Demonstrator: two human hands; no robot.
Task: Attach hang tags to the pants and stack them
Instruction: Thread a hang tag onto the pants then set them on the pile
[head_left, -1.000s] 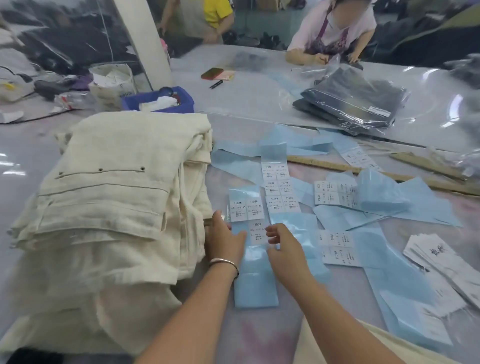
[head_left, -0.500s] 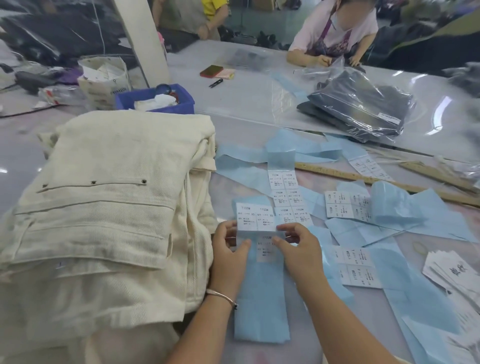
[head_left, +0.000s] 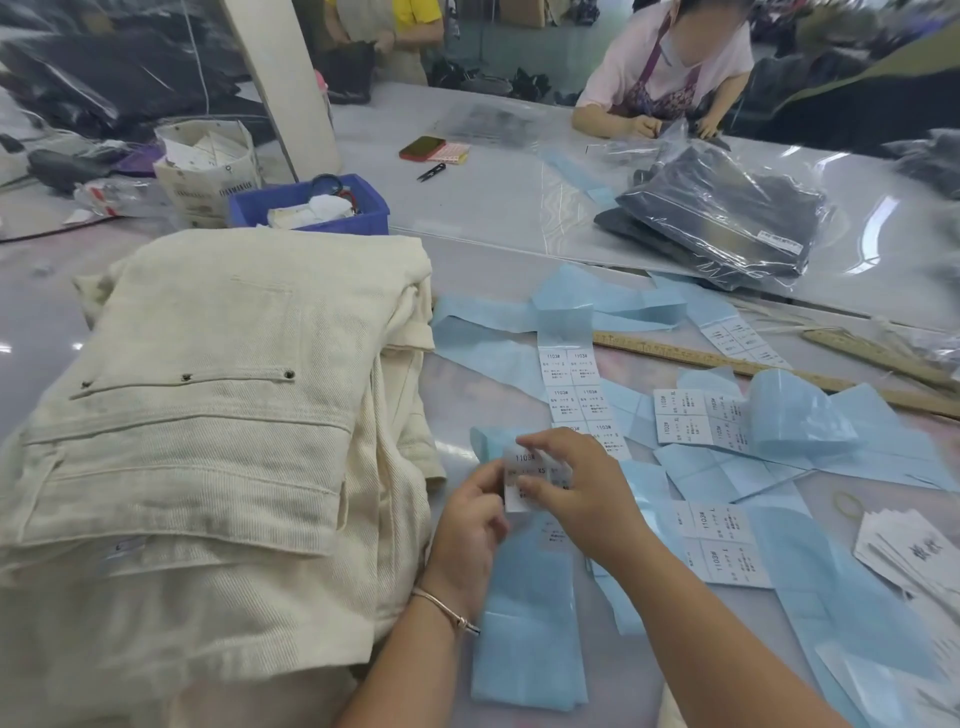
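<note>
At the counter (head_left: 519, 218), my left hand (head_left: 470, 525) and right hand (head_left: 576, 488) pinch a white size sticker (head_left: 522, 475) off its blue backing strip (head_left: 527, 613). The cream pants (head_left: 208, 415) lie stacked at nine o'clock, no hang tag visible on them; the tags (head_left: 914, 551) wait at three o'clock, so tagging looks barely begun.

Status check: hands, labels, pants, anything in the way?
Both hands, left and right, pinch a white label over its blue strip. Cream pants stacked at left, untouched. Nothing blocking; loose strips at right.

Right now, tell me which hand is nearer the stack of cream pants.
Left. The left hand sits just beside the stack of cream pants; the right hand is farther out, over the blue strips.
</note>
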